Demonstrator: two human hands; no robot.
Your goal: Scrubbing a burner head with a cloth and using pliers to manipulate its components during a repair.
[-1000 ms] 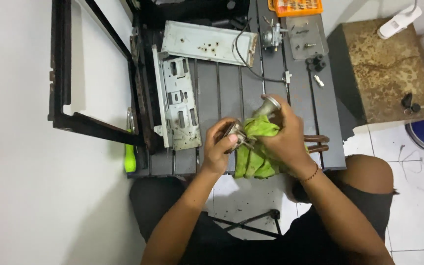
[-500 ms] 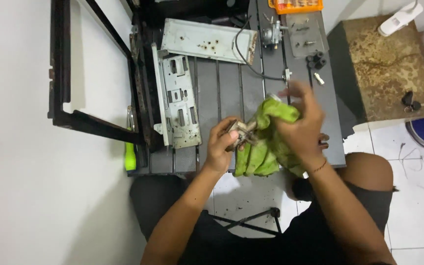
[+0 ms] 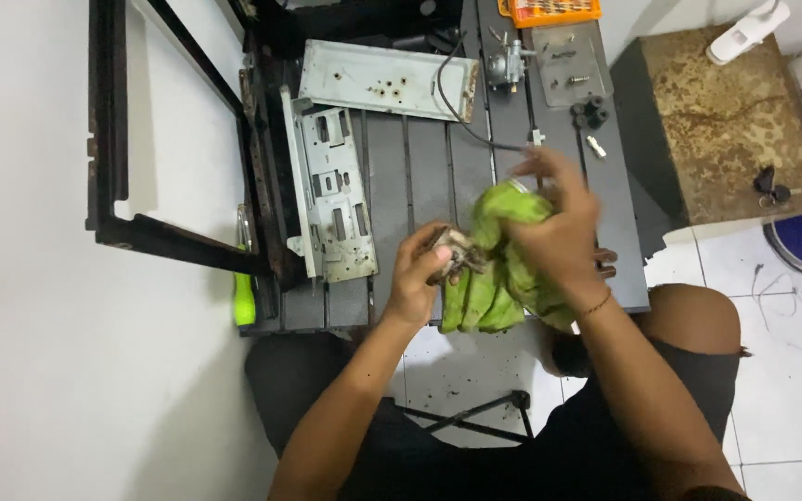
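My left hand [image 3: 420, 274] grips a small greyish metal part [image 3: 452, 255] just above the front edge of a dark slatted workbench [image 3: 420, 167]. My right hand [image 3: 559, 227], blurred by motion, is wrapped in a bright green cloth [image 3: 494, 278] and presses it against that part. The cloth hangs down in folds between both hands and covers most of the part.
Two perforated grey metal plates [image 3: 331, 199] [image 3: 382, 79] lie on the bench's left and back. A small metal assembly with a black cable [image 3: 503, 70], an orange tray [image 3: 549, 9] and small black pieces [image 3: 591, 111] sit at the back right. A rusty box [image 3: 726, 121] stands right; a green-handled tool [image 3: 245, 297] left.
My right hand with the green cloth has risen and shifted right over the part, then keeps rubbing. My left hand stays in place holding the part.
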